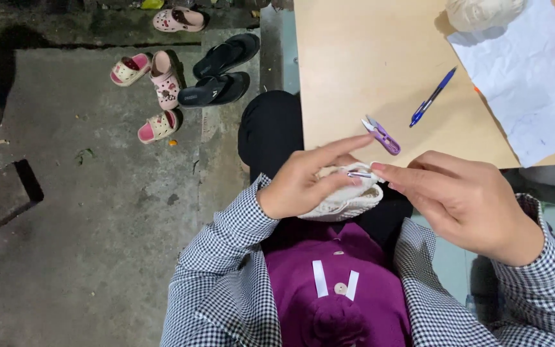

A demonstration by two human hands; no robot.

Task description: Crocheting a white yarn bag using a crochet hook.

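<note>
The person sat at the near left corner of a pale wooden tabletop (354, 64), working over the lap rather than on the surface. The left hand (306, 183) cradled a small cream-white crocheted piece (348, 202), fingers curled shut around its upper edge with the forefinger stretched out toward the tabletop's near edge. The right hand (464, 199) met it from the other side, thumb and forefinger pinched closed on a thin silver metal hook or needle (358, 174) whose tip lay against the crocheted piece; which of the two it was could not be told.

On the tabletop, just beyond the hands near the front edge, lay small purple-handled thread snips (382, 136), untouched. Further in lay a blue ballpoint pen (432, 97), then a creased white sheet of paper (528, 90) toward the right edge, with a ball of cream yarn (483, 11) at the far edge.

Judging from the pose, a stitch was being worked into the rim. The next move would seem to call for a steady left hold while the right guided the tip through a loop.

Several pink and black sandals (187, 64) lay on the concrete floor (85, 225) to the left.
</note>
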